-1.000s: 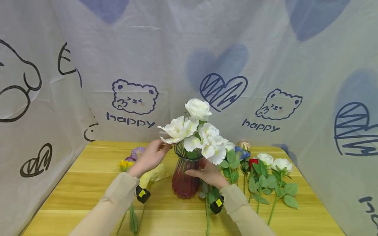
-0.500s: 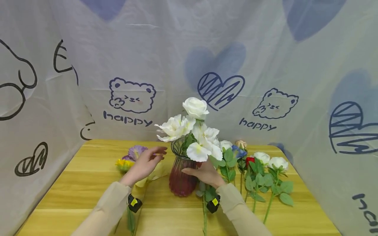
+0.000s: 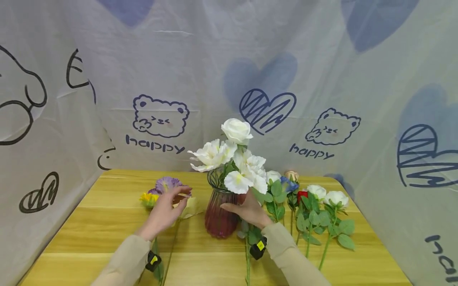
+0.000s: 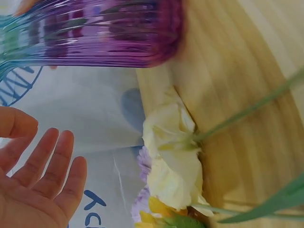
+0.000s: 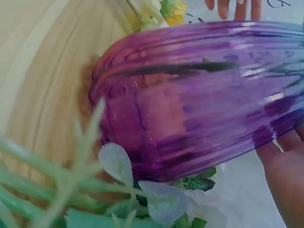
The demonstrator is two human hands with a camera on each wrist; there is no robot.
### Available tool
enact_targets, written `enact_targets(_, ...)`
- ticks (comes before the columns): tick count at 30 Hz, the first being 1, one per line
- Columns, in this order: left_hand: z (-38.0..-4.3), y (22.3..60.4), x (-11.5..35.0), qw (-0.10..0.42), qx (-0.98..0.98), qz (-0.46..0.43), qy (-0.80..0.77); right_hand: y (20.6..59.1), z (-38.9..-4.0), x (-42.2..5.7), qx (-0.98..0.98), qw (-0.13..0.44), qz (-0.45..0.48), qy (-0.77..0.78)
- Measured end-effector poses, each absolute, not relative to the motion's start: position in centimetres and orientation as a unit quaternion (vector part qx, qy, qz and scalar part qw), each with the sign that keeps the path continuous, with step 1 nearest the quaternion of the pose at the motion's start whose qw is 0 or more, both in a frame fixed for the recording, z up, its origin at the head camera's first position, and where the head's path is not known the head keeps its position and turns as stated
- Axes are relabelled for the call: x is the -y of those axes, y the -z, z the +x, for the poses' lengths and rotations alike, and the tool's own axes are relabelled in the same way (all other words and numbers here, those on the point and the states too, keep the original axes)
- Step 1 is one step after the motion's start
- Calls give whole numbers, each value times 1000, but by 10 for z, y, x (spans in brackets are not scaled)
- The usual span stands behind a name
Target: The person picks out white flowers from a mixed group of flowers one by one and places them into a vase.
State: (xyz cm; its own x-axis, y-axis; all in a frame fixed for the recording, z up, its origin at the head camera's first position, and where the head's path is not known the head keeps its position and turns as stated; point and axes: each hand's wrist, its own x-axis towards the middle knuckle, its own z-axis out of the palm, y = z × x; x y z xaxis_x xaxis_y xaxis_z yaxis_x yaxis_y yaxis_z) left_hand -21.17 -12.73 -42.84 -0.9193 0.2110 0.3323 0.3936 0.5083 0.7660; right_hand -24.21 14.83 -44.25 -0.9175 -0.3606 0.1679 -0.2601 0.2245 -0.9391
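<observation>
Though the vase (image 3: 220, 218) partly hides them, the right fingers (image 3: 233, 208) grip it; the left fingers (image 4: 58, 162) spread loosely.

Behind the wood-grained table (image 3: 200, 264) hangs a pale backdrop (image 3: 211, 75) (hearts (image 3: 267, 111) and bears (image 3: 162, 116) printed on it), probably cloth.

Beige sleeves (image 3: 125, 256); black, seemingly boxy wrist units (image 3: 255, 252); yellow patch (image 3: 260, 245) on each.
</observation>
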Motion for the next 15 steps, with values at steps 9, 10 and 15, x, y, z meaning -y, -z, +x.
enact_targets(9,-203,429,137,153,892,-180,385,443,-245,-134,-761,40,-222,608)
enact_targets(10,-202,429,138,154,895,-179,379,444,-246,-131,-757,40,-232,610)
enact_targets(15,-196,429,146,149,902,-172,367,443,-252,-119,-745,46,-269,608)
